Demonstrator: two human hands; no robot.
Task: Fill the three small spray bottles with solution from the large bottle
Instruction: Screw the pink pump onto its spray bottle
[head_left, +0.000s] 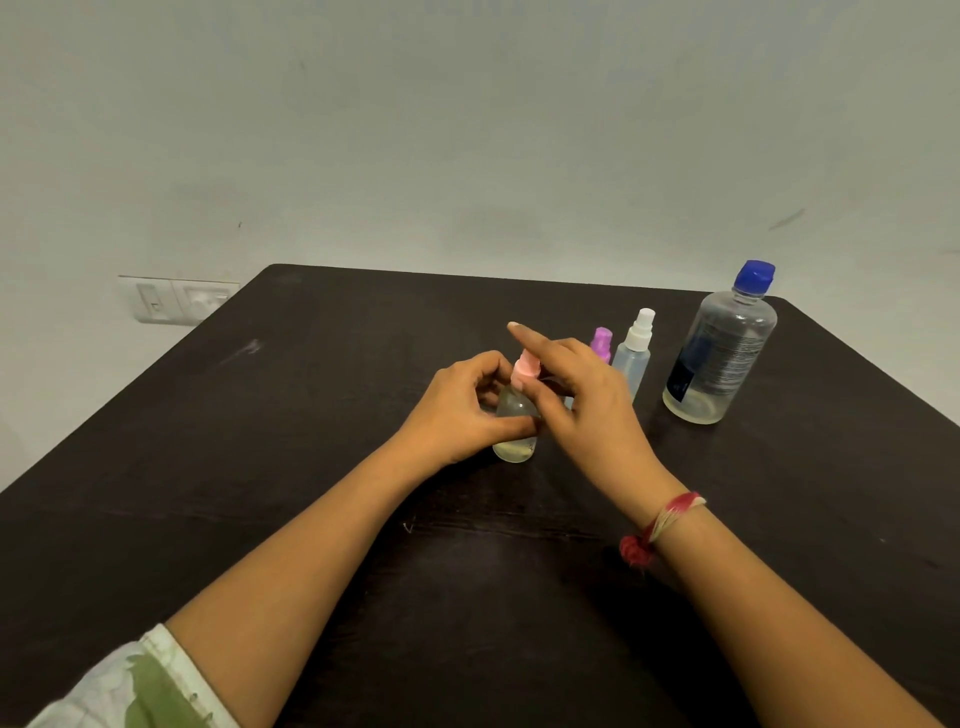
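At mid-counter (322, 415), the left hand (457, 410) curls its fingers (483, 366) round the upright pink-capped spray bottle (514, 441); the right hand (587, 405) pinches its cap, index finger raised. Rightward stand the purple-capped bottle (601, 343), white-capped bottle (635, 358) and large bottle (722, 353).

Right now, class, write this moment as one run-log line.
left hand: grips pink-topped bottle | right hand: pinches pink top | large bottle: capped, upright
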